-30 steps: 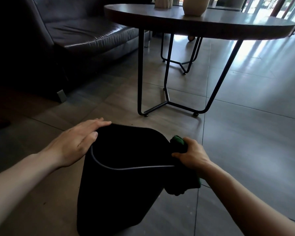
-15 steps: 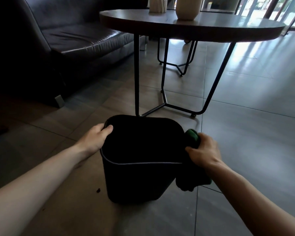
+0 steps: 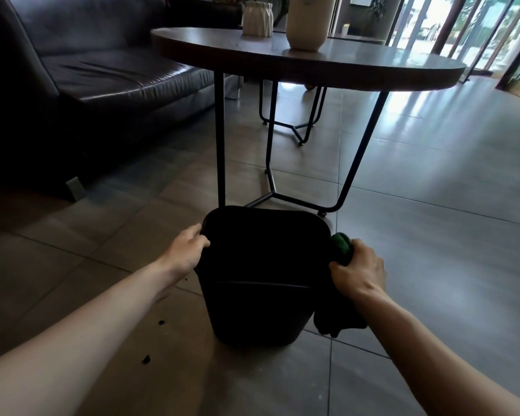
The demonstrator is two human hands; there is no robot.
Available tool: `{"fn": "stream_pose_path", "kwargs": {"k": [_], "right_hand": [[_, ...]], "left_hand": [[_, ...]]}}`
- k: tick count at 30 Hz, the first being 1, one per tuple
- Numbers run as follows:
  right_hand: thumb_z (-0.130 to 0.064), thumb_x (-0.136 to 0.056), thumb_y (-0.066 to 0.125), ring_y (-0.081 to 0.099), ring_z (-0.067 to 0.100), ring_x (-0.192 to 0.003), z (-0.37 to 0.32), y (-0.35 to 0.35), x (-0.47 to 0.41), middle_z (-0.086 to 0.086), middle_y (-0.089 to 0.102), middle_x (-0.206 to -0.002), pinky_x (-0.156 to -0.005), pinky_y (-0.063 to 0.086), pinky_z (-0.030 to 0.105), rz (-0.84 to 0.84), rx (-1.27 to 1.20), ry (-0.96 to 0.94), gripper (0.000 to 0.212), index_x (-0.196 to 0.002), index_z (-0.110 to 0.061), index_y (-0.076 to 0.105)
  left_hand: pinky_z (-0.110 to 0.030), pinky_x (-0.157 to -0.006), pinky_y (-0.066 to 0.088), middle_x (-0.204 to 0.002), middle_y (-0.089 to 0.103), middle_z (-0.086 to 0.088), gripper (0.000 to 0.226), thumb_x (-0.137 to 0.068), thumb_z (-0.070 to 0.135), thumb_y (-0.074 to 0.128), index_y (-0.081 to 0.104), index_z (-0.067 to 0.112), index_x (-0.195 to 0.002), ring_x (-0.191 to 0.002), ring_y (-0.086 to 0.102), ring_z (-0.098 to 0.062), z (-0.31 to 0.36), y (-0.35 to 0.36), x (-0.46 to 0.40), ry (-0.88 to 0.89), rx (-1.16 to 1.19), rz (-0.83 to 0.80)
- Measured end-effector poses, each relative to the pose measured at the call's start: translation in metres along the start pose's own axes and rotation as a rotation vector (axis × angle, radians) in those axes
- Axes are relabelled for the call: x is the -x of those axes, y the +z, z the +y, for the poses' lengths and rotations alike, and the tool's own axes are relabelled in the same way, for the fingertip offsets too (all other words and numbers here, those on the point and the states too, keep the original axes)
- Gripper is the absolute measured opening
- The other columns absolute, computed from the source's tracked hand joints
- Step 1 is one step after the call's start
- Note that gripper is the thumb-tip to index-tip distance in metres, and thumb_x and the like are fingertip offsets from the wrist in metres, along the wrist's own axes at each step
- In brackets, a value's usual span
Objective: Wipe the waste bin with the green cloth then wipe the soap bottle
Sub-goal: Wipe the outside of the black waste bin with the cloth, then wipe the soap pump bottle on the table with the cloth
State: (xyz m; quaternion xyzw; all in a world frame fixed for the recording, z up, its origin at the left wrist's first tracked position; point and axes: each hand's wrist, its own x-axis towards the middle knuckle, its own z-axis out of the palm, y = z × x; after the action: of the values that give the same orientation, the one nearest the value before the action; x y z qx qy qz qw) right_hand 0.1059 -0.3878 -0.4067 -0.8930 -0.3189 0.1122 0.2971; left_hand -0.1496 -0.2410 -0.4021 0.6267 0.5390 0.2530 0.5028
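Left hand [image 3: 188, 250] gripped waste bin [image 3: 261, 307] rim; right hand [image 3: 359, 270] clenched green cloth [image 3: 341, 249] against opposite side (bin upright on floor).

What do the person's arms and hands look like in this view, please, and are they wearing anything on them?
Both arms are bare along all that shows: no sleeves, gloves, watch or bracelet. The left hand and right hand show no rings where the fingers are visible, though the dim light and curled fingers hide some of them. No markings show.

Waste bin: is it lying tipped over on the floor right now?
No, the waste bin stands upright on the tiled floor, with the left hand on its rim and the right hand pressing the green cloth against its side.
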Motion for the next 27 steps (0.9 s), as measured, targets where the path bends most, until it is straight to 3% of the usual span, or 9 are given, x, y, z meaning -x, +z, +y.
{"fn": "stream_pose_path", "kwargs": {"k": [2,5,7,9,12,14,17,21,27], "right_hand": [[-0.015,-0.085,0.071,0.064,0.042,-0.102,-0.001,0.002,0.000,0.014,0.064,-0.095,-0.082,0.047,0.038,0.002,-0.001,-0.002,0.024,-0.107,-0.015,0.061],[-0.014,-0.086,0.070,0.064,0.042,-0.102,-0.003,0.002,-0.001,0.013,0.063,-0.094,-0.087,0.050,0.042,0.005,-0.011,-0.004,0.024,-0.108,-0.014,0.061],[-0.014,-0.087,0.068,0.064,0.042,-0.102,-0.003,0.002,-0.001,0.012,0.061,-0.094,-0.087,0.050,0.043,0.006,-0.019,-0.001,0.024,-0.110,-0.014,0.060],[-0.016,-0.089,0.067,0.064,0.041,-0.098,0.000,0.003,0.001,0.013,0.064,-0.095,-0.085,0.051,0.044,0.002,-0.031,-0.008,0.021,-0.108,-0.016,0.057],[-0.022,-0.092,0.068,0.064,0.039,-0.092,0.007,0.005,0.003,0.012,0.065,-0.093,-0.082,0.054,0.045,-0.011,-0.073,-0.002,0.017,-0.104,-0.019,0.055],[-0.025,-0.092,0.070,0.065,0.037,-0.090,0.010,0.003,0.003,0.011,0.066,-0.094,-0.084,0.056,0.046,-0.032,-0.104,0.012,0.019,-0.103,-0.020,0.057],[-0.026,-0.091,0.073,0.065,0.034,-0.091,0.009,-0.005,0.000,0.010,0.067,-0.095,-0.085,0.057,0.045,-0.073,-0.147,0.035,0.021,-0.106,-0.021,0.060],[-0.022,-0.091,0.073,0.066,0.036,-0.091,-0.005,-0.030,-0.006,0.010,0.069,-0.096,-0.075,0.048,0.036,-0.039,-0.023,-0.096,0.024,-0.112,-0.024,0.062],[-0.018,-0.093,0.063,0.064,0.029,-0.092,-0.044,-0.075,-0.004,-0.003,0.060,-0.107,-0.069,0.049,0.037,-0.060,0.367,-0.612,0.041,-0.126,-0.042,0.058]], "left_hand": [[-0.011,-0.090,0.029,-0.160,0.036,-0.015,0.055,-0.101,0.002,0.043,0.031,0.001,-0.155,-0.146,0.035,-0.022,-0.002,-0.001,-0.001,-0.001,-0.008,0.003],[0.003,-0.064,0.035,-0.150,0.049,-0.007,0.053,-0.100,-0.002,0.042,0.034,0.000,-0.153,-0.123,0.048,-0.001,-0.005,-0.001,-0.005,0.028,-0.004,-0.005],[0.007,-0.054,0.033,-0.117,0.058,0.015,0.051,-0.099,-0.004,0.041,0.039,0.001,-0.150,-0.084,0.053,0.025,-0.007,0.001,-0.006,0.067,-0.003,-0.008],[0.008,-0.055,0.033,-0.094,0.047,0.026,0.051,-0.099,-0.003,0.041,0.042,0.005,-0.149,-0.070,0.050,0.024,-0.010,0.000,-0.008,0.073,-0.036,-0.016],[0.000,-0.068,0.037,-0.101,0.052,0.028,0.053,-0.100,0.002,0.042,0.040,0.013,-0.152,-0.082,0.049,0.015,-0.015,-0.008,-0.010,0.075,-0.127,-0.072],[-0.017,-0.086,0.039,-0.136,0.058,0.011,0.056,-0.101,0.008,0.043,0.034,0.015,-0.155,-0.115,0.054,0.001,-0.015,-0.012,-0.007,0.076,-0.180,-0.102],[-0.025,-0.104,0.029,-0.163,0.033,-0.004,0.060,-0.103,0.026,0.045,0.025,0.016,-0.159,-0.149,0.031,-0.021,-0.014,-0.017,-0.002,0.102,-0.368,-0.140],[-0.033,-0.119,0.020,-0.170,0.009,0.005,0.077,-0.100,0.058,0.039,0.007,0.025,-0.162,-0.155,0.012,-0.016,-0.003,-0.032,-0.002,0.192,-0.648,-0.192],[-0.037,-0.124,0.017,-0.169,0.017,0.001,0.092,-0.086,0.082,0.025,0.014,0.029,-0.161,-0.154,0.018,-0.019,0.041,-0.039,0.013,0.458,-1.024,-0.058]]}}
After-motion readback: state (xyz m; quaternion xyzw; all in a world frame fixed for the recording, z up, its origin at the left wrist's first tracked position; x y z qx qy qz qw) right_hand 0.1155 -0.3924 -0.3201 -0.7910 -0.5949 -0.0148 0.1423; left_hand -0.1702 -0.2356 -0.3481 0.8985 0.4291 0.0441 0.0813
